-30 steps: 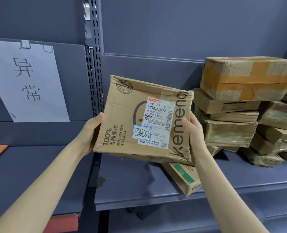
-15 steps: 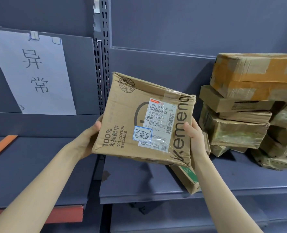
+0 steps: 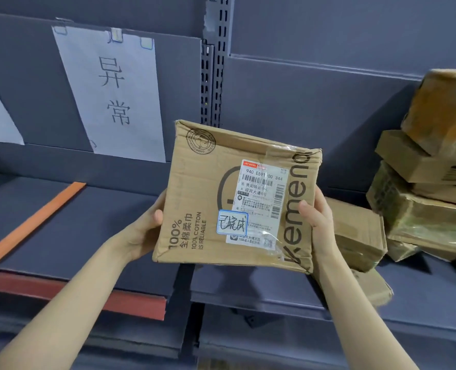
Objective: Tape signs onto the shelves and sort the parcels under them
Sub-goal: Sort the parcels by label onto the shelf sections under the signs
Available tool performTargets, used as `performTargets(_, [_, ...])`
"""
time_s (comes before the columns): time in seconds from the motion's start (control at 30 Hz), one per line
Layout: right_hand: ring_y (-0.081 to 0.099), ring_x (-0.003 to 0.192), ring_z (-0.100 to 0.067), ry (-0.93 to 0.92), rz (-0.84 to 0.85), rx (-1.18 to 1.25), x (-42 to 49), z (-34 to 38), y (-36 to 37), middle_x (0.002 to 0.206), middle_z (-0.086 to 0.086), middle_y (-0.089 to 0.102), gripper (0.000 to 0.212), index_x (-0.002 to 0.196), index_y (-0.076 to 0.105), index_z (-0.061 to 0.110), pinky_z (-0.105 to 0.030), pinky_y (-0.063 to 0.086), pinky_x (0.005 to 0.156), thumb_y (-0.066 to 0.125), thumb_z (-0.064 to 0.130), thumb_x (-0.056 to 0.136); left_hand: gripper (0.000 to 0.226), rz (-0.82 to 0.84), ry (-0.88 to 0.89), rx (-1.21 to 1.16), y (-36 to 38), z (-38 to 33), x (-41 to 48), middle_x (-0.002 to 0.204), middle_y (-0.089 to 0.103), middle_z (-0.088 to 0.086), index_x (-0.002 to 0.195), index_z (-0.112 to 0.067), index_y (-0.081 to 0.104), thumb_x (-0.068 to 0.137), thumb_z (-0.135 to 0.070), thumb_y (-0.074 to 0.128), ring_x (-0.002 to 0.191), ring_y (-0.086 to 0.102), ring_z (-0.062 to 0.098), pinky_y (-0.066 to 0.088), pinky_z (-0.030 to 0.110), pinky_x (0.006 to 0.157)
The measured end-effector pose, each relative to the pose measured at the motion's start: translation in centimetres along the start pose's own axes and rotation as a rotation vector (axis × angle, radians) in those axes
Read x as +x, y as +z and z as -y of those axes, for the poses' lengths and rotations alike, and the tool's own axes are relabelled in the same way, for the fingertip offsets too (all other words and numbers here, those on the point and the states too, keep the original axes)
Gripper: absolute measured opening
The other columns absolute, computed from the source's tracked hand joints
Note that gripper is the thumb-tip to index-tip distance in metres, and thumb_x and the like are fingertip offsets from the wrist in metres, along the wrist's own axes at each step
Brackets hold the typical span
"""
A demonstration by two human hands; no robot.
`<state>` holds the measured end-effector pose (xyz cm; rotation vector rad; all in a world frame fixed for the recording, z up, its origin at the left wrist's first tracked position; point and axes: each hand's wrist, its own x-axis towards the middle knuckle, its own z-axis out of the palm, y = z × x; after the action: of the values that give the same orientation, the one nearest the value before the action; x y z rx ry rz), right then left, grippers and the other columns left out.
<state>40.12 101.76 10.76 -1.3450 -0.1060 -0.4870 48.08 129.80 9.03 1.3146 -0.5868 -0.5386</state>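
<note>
Shelving of dark grey metal (image 3: pixel 422 289) held a pile of taped brown cardboard parcels (image 3: pixel 430 217) at the frame's right. At centre, a brown cardboard box (image 3: pixel 237 198) with a white shipping label was gripped in the air, the left hand (image 3: pixel 144 231) curled round its left edge and the right hand (image 3: pixel 317 222) round its right. A white paper sign (image 3: pixel 114 94) hung taped at upper left.

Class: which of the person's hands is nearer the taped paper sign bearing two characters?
Left. The left hand grips the cardboard box below and right of the sign; the right hand grips the box's opposite side, farther right.
</note>
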Motion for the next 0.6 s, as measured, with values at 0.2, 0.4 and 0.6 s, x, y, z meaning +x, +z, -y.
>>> performTargets(0.2, [0.069,0.078,-0.011,0.12,0.049,0.021,1.6,-2.7,5.3,0.087,0.006,0.072,0.041,0.111,0.053,0.015,-0.026,0.055,0.063,0.053,0.014,0.07,0.12,-0.184,-0.043,-0.027,-3.6,-0.2,-4.4,0.11,0.07,-0.008,0.128,-0.019,0.039,0.03,-0.074,0.08,0.102,0.066,0.011,0.055,0.025,0.074])
performTargets(0.4, [0.069,0.078,-0.014,0.224,0.091,0.077,1.4,-4.4,12.2,0.088,0.005,0.072,0.043,0.111,0.055,0.018,-0.027,0.056,0.061,0.054,0.015,0.068,0.12,-0.41,-0.029,-0.113,-7.0,-1.6,-9.1,0.091,0.074,-0.004,0.114,-0.015,0.051,0.014,-0.071,0.082,0.083,0.07,0.01,0.055,0.023,0.062])
performTargets(0.6, [0.069,0.074,-0.014,0.257,0.145,0.051,1.0,-4.9,21.8,0.083,0.005,0.073,0.046,0.11,0.058,0.018,-0.027,0.056,0.059,0.055,0.014,0.064,0.086,-0.643,0.102,-0.087,-11.3,-3.6,-15.0,0.076,0.073,-0.012,0.095,-0.022,0.059,0.034,-0.082,0.069,0.076,0.067,0.003,0.052,0.024,0.08])
